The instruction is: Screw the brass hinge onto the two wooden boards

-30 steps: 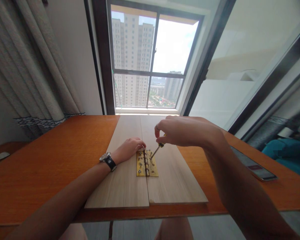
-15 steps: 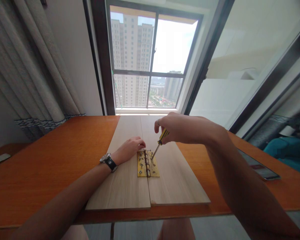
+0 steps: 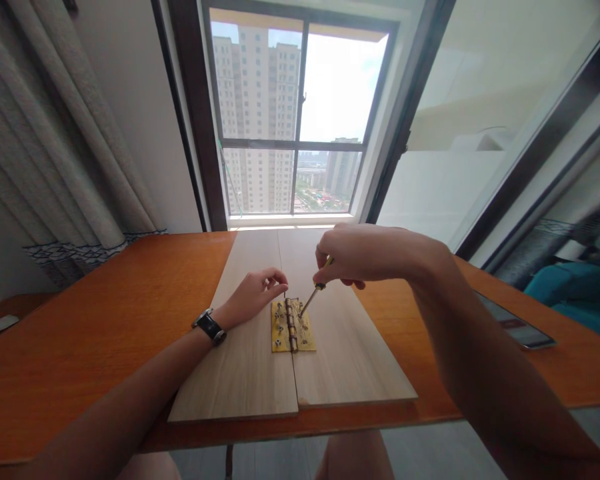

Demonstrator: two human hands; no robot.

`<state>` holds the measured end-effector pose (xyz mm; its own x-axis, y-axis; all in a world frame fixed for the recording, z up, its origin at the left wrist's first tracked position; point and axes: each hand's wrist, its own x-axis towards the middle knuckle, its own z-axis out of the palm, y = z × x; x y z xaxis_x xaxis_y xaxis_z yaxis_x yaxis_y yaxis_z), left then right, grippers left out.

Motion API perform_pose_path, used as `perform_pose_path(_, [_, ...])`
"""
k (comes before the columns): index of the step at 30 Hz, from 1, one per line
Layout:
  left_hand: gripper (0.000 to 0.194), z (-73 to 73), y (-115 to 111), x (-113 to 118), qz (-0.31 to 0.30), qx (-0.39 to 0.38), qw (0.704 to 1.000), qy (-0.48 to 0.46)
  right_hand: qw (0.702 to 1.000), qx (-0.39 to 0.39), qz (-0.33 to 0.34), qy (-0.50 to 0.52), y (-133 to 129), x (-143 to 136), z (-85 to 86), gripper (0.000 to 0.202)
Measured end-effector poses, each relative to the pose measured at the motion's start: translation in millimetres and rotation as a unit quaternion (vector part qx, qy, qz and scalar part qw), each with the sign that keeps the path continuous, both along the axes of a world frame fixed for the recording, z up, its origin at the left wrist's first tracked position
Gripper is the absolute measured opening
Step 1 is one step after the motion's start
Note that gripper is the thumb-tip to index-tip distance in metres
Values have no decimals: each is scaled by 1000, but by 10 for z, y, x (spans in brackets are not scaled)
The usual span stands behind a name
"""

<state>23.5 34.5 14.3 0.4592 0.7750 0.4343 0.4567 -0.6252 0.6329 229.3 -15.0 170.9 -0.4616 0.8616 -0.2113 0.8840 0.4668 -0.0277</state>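
Observation:
A brass-coloured hinge (image 3: 293,325) lies across the seam between two pale wooden boards, the left board (image 3: 235,380) and the right board (image 3: 355,360). Several screws show on its leaves. My right hand (image 3: 355,253) is closed round the handle of a screwdriver (image 3: 312,297), which slants down to the left with its tip on the right leaf. My left hand (image 3: 260,290), a watch on its wrist, rests on the left board just above the hinge. Its thumb and forefinger are pinched together, and a small dark thing shows just under them.
The boards lie on an orange-brown wooden table (image 3: 105,320). A phone (image 3: 520,327) lies on the table at the right, beyond my right forearm. Behind the table is a window (image 3: 295,143), with a grey curtain (image 3: 65,133) at the left.
My left thumb and forefinger have lifted a little and come together above the hinge. My right fingers have shifted their hold on the screwdriver handle. The view has moved slightly.

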Motion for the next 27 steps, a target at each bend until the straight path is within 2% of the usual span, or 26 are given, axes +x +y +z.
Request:
perform_pose_path(4, [20,5,-6,25,-7,-39,999,-34,995,91,27,26,-59,92,87,20])
perform_pose_path(6, [19,-10,27,31,6,-45,997,-55,985,147,70,50,-80,92,109,14])
perform_pose_path(8, [21,-31,72,25,23,-47,996,-76,976,168,118,67,-62,42,83,14])
perform_pose_path(11, [23,-68,132,0,37,-43,994,-94,970,142,184,76,31,-84,-33,15])
perform_pose_path(14, [23,-96,160,-16,34,-37,995,-91,963,133,219,87,130,-188,-146,16])
perform_pose_path(18, [21,-106,153,-8,24,-39,995,-89,958,145,225,101,187,-237,-201,17])
perform_pose_path(27, [20,-86,120,6,26,-40,997,-68,957,135,242,87,178,-249,-183,16])
